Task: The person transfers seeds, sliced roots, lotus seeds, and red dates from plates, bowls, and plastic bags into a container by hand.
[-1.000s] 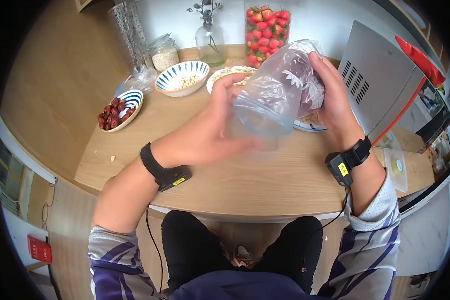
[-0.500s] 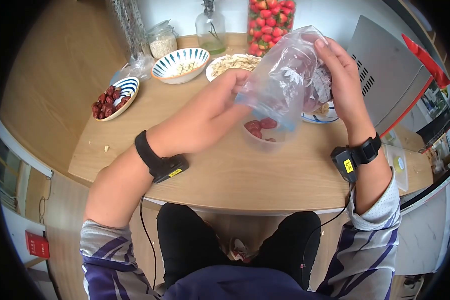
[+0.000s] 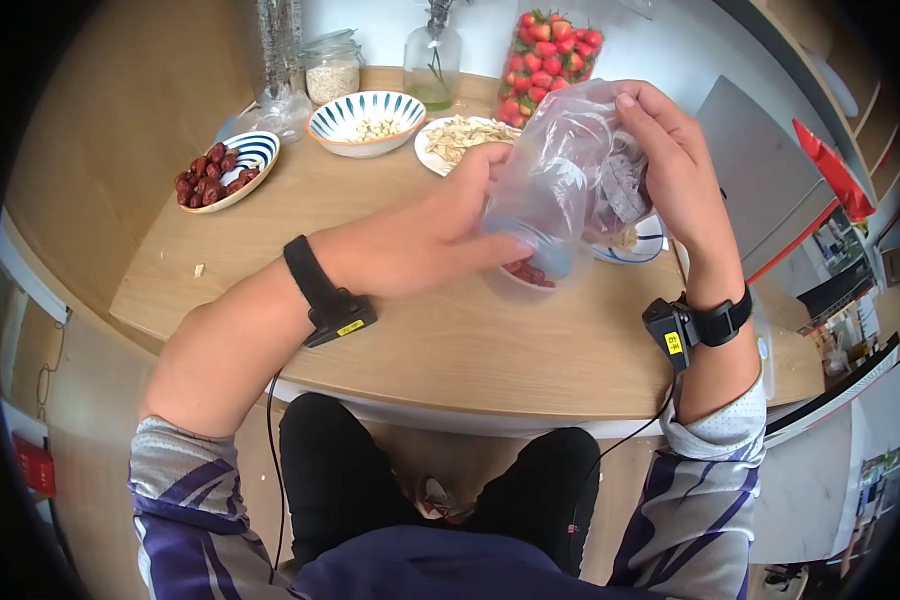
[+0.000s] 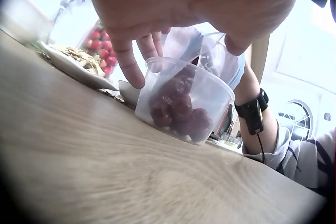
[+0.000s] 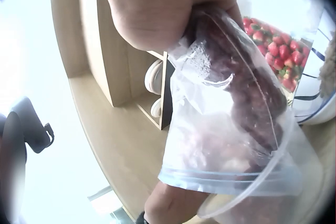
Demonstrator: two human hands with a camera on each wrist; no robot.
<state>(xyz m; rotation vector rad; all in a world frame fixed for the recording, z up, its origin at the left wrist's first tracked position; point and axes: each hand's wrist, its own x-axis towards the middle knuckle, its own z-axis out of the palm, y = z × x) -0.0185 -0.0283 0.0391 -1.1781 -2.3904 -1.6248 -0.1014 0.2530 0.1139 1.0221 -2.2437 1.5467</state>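
Note:
A clear zip-top plastic bag (image 3: 555,165) hangs tilted, mouth down, over a translucent plastic tub (image 4: 223,107) on the table. My right hand (image 3: 675,165) grips the bag's upper end. With thumb in front and fingers behind, my left hand (image 3: 435,235) holds the bag near its blue-edged mouth. Dark red dates (image 5: 254,95) show through the bag in the right wrist view. More red dates (image 4: 181,107) lie in the bottom of the tub, seen through its wall. The bag's mouth overlaps the tub's rim.
Red dates (image 3: 205,175) fill part of a striped dish at left. Behind stand a striped bowl (image 3: 335,135) of pale pieces, a plate of dried slices (image 3: 460,140), an oat jar (image 3: 332,78), a glass vase (image 3: 432,65) and strawberries (image 3: 550,65). A striped plate (image 3: 650,240) lies beyond the bag.
Dates have come into the tub, which showed none a second ago. The bag's mouth has dropped closer over the tub, and the left thumb has moved onto it.

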